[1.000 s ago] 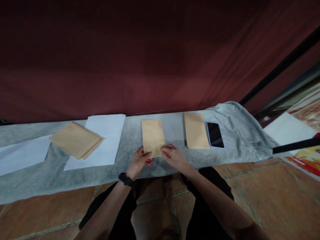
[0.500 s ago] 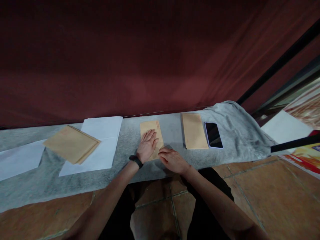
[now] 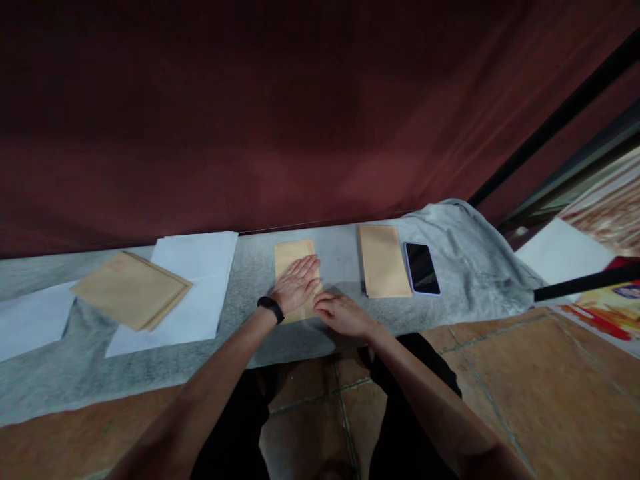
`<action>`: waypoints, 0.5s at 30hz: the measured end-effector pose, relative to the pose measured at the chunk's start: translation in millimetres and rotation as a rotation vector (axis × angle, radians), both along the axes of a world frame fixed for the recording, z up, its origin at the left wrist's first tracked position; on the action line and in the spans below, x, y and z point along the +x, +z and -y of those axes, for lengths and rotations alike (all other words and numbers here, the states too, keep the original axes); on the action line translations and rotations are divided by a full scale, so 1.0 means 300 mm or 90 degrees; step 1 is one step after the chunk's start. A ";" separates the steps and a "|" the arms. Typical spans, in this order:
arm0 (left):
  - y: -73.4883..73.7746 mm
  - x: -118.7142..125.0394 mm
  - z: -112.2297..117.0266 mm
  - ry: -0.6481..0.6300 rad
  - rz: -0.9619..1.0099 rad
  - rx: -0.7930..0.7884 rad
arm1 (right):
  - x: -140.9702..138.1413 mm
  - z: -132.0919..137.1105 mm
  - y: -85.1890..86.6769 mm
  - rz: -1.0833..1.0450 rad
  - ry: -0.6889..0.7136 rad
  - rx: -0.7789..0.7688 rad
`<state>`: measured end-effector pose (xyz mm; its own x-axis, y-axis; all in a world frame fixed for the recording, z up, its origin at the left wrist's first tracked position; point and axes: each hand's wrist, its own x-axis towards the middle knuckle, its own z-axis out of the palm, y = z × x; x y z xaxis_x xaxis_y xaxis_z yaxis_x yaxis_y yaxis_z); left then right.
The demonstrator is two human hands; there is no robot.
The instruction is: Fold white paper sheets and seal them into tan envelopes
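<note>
A brown paper envelope with small red print along its upper right lies on the grey cloth in front of me. My left hand is laid flat across it, fingers together and stretched toward its upper right side. At the envelope's lower right edge, my right hand rests with its fingers curled in. Whether those fingertips pinch anything is hidden beneath the hand. A dark band circles my left wrist.
A stack of brown envelopes lies to the right, beside a phone. On the left, more brown envelopes overlap white paper sheets. A dark red curtain hangs behind the grey cloth. Black bars cross at right.
My left hand has slid slightly across the envelope, its fingers now closer together and nearer the right edge. My right hand stays at that edge. The whole view has shifted slightly.
</note>
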<state>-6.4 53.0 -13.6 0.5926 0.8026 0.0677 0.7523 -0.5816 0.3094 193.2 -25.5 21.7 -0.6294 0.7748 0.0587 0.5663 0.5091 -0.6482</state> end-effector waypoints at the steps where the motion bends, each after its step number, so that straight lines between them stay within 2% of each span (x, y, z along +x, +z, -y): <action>1: 0.000 0.000 0.018 -0.004 -0.006 -0.003 | 0.001 -0.006 -0.003 -0.016 0.000 -0.005; 4: 0.000 0.000 0.062 -0.014 -0.014 -0.007 | 0.011 -0.026 -0.014 -0.095 0.014 -0.031; 7: 0.001 0.000 0.098 -0.020 -0.019 -0.004 | 0.036 -0.052 -0.022 -0.161 0.020 -0.109; 10: 0.008 0.003 0.141 -0.028 -0.030 -0.009 | 0.065 -0.082 -0.025 -0.149 -0.074 -0.179; 13: 0.015 0.007 0.199 -0.031 -0.036 0.003 | 0.067 -0.109 -0.019 -0.160 -0.199 -0.147; 15: 0.016 0.009 0.250 -0.039 -0.043 0.022 | 0.047 -0.117 -0.013 -0.168 -0.237 -0.110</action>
